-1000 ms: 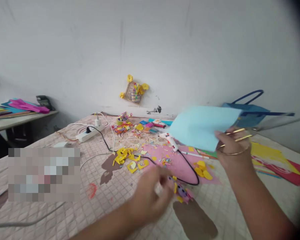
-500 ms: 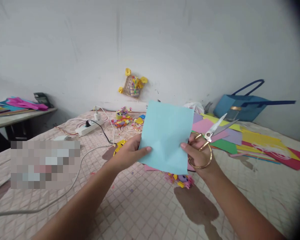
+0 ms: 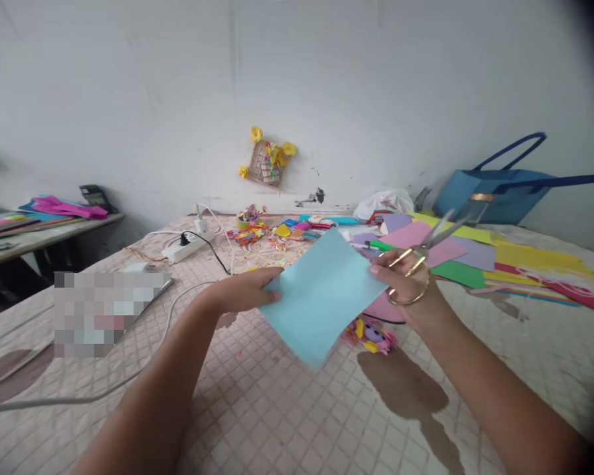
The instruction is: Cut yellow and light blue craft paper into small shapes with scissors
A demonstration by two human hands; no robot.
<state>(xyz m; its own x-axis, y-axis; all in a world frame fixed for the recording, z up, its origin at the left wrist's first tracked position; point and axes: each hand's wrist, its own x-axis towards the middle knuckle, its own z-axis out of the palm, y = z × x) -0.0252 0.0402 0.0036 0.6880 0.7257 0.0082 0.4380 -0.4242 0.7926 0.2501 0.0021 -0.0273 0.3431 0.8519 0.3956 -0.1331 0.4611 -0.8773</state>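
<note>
A sheet of light blue paper (image 3: 321,297) is held tilted above the table, one corner pointing down toward me. My left hand (image 3: 242,290) pinches its left edge, thumb on top. At the right corner, my right hand (image 3: 403,280) grips the paper between thumb and fingers. Gold-handled scissors (image 3: 423,251) hang on that same hand, their blades spread and pointing up and away; they look blurred. Partly behind the paper lie a pink round piece (image 3: 386,309) and a small pink, yellow and purple paper decoration (image 3: 376,335).
Coloured paper sheets (image 3: 462,254) and a blue bag (image 3: 495,201) are at the right. Craft scraps (image 3: 282,231) lie at the back. A power strip (image 3: 188,246) and white cable (image 3: 165,323) are on the left, beside a pixelated object (image 3: 109,313). The tablecloth (image 3: 277,415) is quilted.
The blue paper has turned from upright to a slanted diamond and dropped lower. The scissors swung with my right hand. The view has shifted slightly.
</note>
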